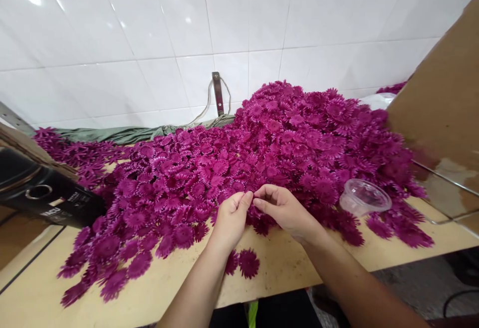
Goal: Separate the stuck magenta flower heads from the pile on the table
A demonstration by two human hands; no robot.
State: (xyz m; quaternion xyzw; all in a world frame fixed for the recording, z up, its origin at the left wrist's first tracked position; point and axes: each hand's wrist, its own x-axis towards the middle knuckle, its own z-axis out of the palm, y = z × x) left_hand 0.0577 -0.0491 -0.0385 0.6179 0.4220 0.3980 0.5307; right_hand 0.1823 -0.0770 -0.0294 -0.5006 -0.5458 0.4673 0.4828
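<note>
My left hand (232,216) and my right hand (283,209) meet over the front of a large heap of magenta artificial flower heads (284,138). Thumb and fingers of each hand are pinched, tips nearly touching. Whatever lies between the fingertips is too small or hidden to name. Behind and around the hands, flower heads spread to both sides. Two loose ones, among them a dark magenta flower head (249,263), lie on the table below my left wrist.
A clear plastic cup (363,197) stands among flowers at right, before a cardboard box (441,98). A black bottle (48,193) leans at left. Green cloth (112,135) runs along the tiled wall (232,18) under a metal bracket (217,93). The wooden table (277,273) ends in front of me.
</note>
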